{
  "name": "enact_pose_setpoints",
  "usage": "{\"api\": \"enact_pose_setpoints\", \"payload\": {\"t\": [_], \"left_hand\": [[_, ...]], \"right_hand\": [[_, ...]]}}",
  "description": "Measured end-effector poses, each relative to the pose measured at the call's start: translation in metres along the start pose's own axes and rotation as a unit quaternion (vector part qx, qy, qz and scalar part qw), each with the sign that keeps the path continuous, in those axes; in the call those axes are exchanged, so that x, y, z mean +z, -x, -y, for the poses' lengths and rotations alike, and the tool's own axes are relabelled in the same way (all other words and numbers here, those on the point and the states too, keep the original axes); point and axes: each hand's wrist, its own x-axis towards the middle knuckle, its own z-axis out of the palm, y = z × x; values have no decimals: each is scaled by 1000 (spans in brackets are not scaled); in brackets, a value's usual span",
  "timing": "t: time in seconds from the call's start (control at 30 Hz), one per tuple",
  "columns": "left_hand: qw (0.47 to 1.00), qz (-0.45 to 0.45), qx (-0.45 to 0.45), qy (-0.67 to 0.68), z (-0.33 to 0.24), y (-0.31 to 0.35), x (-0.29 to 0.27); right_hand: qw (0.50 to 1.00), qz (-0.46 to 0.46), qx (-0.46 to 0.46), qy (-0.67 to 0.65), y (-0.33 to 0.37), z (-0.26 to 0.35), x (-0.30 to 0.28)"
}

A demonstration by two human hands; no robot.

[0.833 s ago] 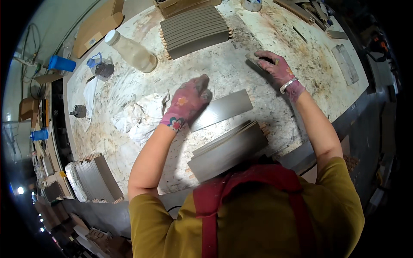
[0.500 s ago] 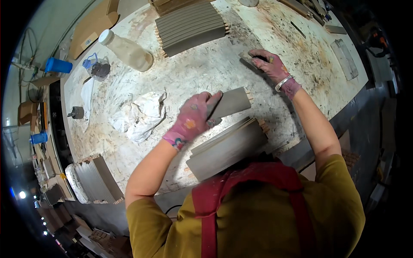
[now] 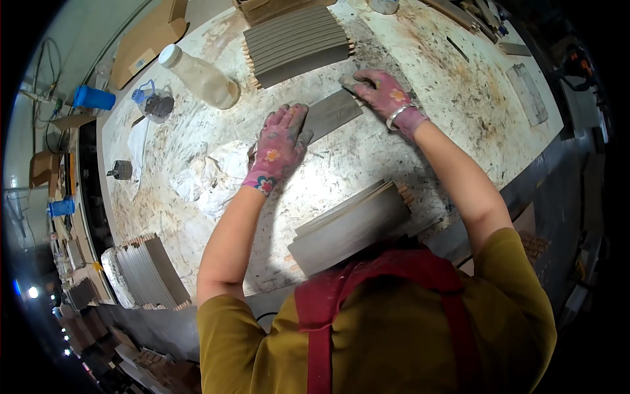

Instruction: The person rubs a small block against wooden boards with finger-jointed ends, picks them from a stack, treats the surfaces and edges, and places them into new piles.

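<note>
My left hand (image 3: 279, 144), in a pink flowered glove with greyed fingertips, grips the left end of a flat grey panel (image 3: 335, 115). The fingers lie stretched along that end, with the thumb at its near side. At the panel's right end is my right hand (image 3: 384, 95), gloved alike, its fingers bent round a thin dark flat piece that they mostly hide. Close to my body rests a small pile of grey panels (image 3: 351, 226) with light pegs at the ends. Farther off stands a larger stack of the same panels (image 3: 298, 49).
Left of my left hand lies a crumpled white cloth (image 3: 220, 174). Behind it are a large cloudy bottle (image 3: 200, 79) and a small clear jug (image 3: 156, 105). More panels (image 3: 154, 272) stand at the table's near left edge. A pale block (image 3: 527, 95) lies far right.
Both hands have moved away from my body and to the left. The panel went with my left hand, toward the large stack. My right hand came in to the panel's right end.
</note>
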Motion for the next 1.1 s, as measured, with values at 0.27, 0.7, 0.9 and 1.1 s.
{"api": "enact_pose_setpoints", "payload": {"t": [0.27,0.7,0.9,1.1], "left_hand": [[999,3,-42,-11,-5,1,0],[982,172,72,30,66,-13,-27],[962,127,-105,219,50,-7,-25],[992,118,16,-50,46,-8,-34]], "right_hand": [[979,71,-17,190,64,19,-12],[842,194,-415,286,55,71,54],[789,313,-441,291,44,78,94],[878,106,-307,353,50,1,-42]]}}
